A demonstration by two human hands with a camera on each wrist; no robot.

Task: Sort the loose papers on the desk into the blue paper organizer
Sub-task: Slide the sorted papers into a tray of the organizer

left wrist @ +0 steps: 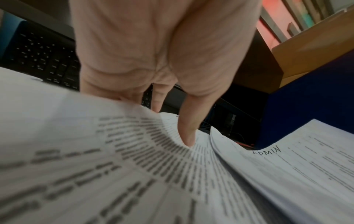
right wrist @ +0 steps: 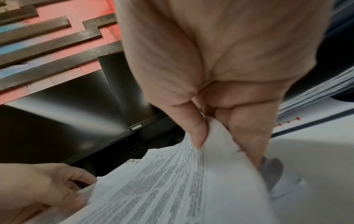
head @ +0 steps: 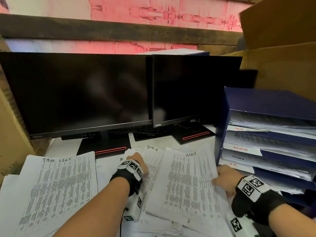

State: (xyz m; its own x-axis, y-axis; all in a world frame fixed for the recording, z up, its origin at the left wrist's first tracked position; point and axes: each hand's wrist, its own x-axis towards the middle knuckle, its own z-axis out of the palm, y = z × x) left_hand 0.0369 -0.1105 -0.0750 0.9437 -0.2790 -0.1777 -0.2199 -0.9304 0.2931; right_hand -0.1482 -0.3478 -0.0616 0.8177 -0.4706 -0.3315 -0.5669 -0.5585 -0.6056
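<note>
White surface [head: 196,142]: carries two dark monitors along its far edge, loose printed sheets across its near half, and the organizer at its right edge.
Blue paper organizer [head: 222,120]: upright, stacked trays each holding paper; front tags read "ADMIN" and "H.R" in red, the top tag only partly legible.
"ADMIN" sheet [head: 188,189]: topmost at near centre-right, its right edge just beside the organizer's foot.
Right hand [head: 225,177]: grip clamped on the right edge of the "ADMIN" sheet; the right wrist view shows thumb [right wrist: 197,130] on top and fingers beneath, the paper corner lifted.
Left hand [head: 136,161]: fingers extended and resting on the sheets [head: 152,161] left of the "ADMIN" sheet, one headed "PAGE 6"; the left wrist view shows a fingertip [left wrist: 187,139] pressing a page.
"TASK LIST" sheet [head: 56,190]: flat at the near-left corner, apart from both hands.
Monitors [head: 77,93]: screens off, side by side.
Cardboard box [head: 280,53]: behind the organizer, far right.
</note>
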